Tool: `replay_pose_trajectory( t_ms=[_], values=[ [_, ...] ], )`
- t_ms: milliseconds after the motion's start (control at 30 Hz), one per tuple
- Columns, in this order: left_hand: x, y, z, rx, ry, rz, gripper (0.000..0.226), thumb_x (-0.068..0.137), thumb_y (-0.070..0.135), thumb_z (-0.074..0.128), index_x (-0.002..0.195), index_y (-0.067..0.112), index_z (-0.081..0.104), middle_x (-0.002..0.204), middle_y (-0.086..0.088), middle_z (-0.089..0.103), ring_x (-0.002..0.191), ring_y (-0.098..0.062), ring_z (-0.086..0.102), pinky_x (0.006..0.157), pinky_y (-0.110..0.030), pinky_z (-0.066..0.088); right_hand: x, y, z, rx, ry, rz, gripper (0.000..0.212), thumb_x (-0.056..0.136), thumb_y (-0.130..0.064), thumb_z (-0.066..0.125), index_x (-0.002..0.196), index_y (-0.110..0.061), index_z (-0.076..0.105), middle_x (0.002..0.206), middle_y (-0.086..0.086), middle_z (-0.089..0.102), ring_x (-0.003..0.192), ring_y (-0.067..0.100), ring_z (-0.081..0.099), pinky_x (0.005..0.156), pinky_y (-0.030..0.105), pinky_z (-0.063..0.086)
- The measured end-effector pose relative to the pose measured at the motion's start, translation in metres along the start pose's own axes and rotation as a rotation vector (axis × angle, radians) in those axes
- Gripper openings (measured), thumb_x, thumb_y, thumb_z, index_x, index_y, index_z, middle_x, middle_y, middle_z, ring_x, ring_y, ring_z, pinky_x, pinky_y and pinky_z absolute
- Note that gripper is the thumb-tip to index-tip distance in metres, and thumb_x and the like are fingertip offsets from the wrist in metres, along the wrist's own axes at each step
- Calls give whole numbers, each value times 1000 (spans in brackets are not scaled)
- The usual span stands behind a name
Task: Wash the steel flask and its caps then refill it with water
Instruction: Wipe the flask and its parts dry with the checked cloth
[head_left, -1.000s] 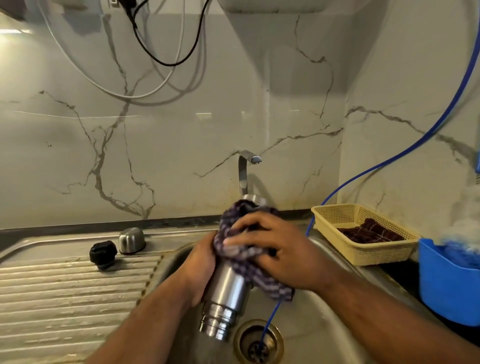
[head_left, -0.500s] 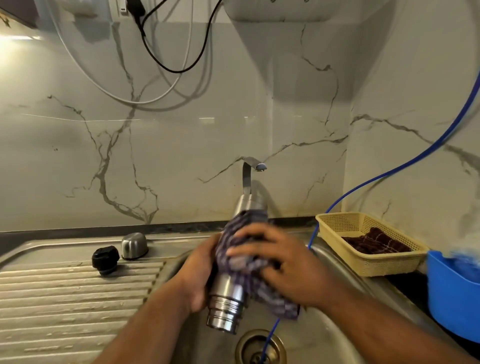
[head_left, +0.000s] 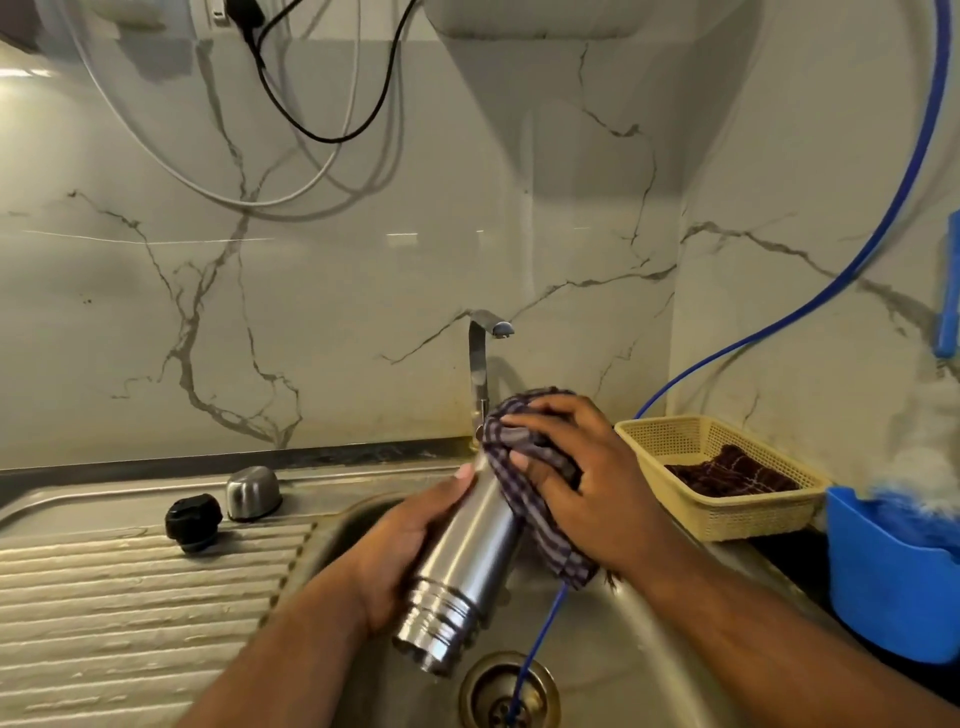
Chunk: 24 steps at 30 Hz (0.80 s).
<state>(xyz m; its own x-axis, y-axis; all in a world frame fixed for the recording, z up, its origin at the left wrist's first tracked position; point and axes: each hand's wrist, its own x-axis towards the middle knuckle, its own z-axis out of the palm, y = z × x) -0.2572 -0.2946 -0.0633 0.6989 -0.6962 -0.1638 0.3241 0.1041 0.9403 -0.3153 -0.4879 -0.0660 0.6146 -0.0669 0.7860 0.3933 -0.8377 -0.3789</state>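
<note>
Tilting mouth-down over the sink (head_left: 649, 649), the flask (head_left: 467, 545) lies in the left hand (head_left: 400, 545), whose fingers curl round its body. The right hand (head_left: 597, 493) wraps a checked cloth (head_left: 519, 493) over the flask's upper end, fingers holding it there. A yellow basket (head_left: 748, 519) sits at the sink's right edge. At the drainboard's (head_left: 130, 597) far edge, a steel cap (head_left: 253, 492) and a black cap (head_left: 193, 521) stand just beside each other.

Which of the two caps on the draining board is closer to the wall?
The domed steel cap; the black cap sits left of it, nearer you.
</note>
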Motion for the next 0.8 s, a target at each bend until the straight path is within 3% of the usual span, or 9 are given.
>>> replay_pose_trajectory(
  t_ms=[67, 133, 200, 233, 300, 400, 533, 700, 800],
  values=[
    [-3, 2, 0, -104, -23, 15, 68, 94, 62, 54, 112, 0, 73, 101, -20, 69, 85, -35, 69, 80, -51, 60, -5, -16, 2, -2, -113, -57, 38, 97, -31, 65, 134, -39, 62, 141, -19, 41, 133, -3, 40, 112, 31, 43],
    [0, 0, -8, -238, -44, 33, 64, 89, 63, 61, 90, 2, 80, 85, -17, 70, 69, -31, 71, 63, -42, 62, -9, -43, 7, -30, -319, -269, 41, 96, -30, 63, 135, -41, 62, 143, -19, 44, 132, 1, 41, 105, 31, 46],
    [-1, 0, -10, -257, -43, 73, 45, 77, 49, 79, 75, 4, 80, 69, -14, 69, 55, -26, 69, 50, -33, 59, -13, -49, 11, -51, -420, -457, 41, 94, -27, 60, 132, -41, 64, 141, -20, 50, 131, 4, 45, 98, 34, 49],
    [0, -1, -11, -264, -19, 62, 43, 78, 46, 76, 77, 3, 80, 68, -14, 69, 54, -26, 68, 49, -31, 59, -9, -45, 9, -44, -396, -440, 42, 92, -25, 57, 131, -41, 65, 140, -22, 51, 130, 3, 46, 97, 34, 50],
    [3, -1, -6, -170, 0, 61, 65, 96, 63, 47, 99, 5, 76, 77, -18, 72, 61, -29, 70, 53, -33, 59, -1, -25, 5, -11, -220, -244, 44, 92, -20, 54, 128, -40, 66, 140, -25, 49, 132, 0, 43, 103, 34, 48],
    [4, -4, 5, 29, 40, 116, 92, 89, 80, 12, 122, 12, 65, 93, -22, 75, 73, -32, 74, 58, -35, 61, 1, -7, 2, -35, -47, -39, 33, 97, -27, 64, 128, -39, 67, 138, -21, 48, 131, 1, 46, 109, 37, 46],
    [-1, -2, 1, 39, -20, 148, 99, 86, 82, 18, 111, 6, 76, 98, -28, 74, 75, -38, 75, 58, -42, 63, -11, -29, 15, -113, -385, -337, 42, 96, -56, 59, 132, -36, 66, 135, -18, 54, 123, 5, 50, 93, 37, 52],
    [-2, -5, 8, 486, 25, 248, 86, 85, 77, 8, 117, 24, 68, 91, -1, 79, 83, -17, 77, 68, -27, 60, 8, 3, 5, -135, -79, -62, 32, 97, -38, 58, 128, -39, 67, 136, -23, 52, 125, 3, 50, 102, 36, 48],
    [5, -12, 2, 606, 28, 296, 105, 60, 103, 38, 131, 30, 63, 109, 3, 77, 100, -11, 74, 86, -26, 58, -5, -8, 6, -173, -276, -180, 39, 96, -52, 52, 129, -36, 65, 132, -22, 53, 119, 4, 51, 95, 36, 51]
  ],
)
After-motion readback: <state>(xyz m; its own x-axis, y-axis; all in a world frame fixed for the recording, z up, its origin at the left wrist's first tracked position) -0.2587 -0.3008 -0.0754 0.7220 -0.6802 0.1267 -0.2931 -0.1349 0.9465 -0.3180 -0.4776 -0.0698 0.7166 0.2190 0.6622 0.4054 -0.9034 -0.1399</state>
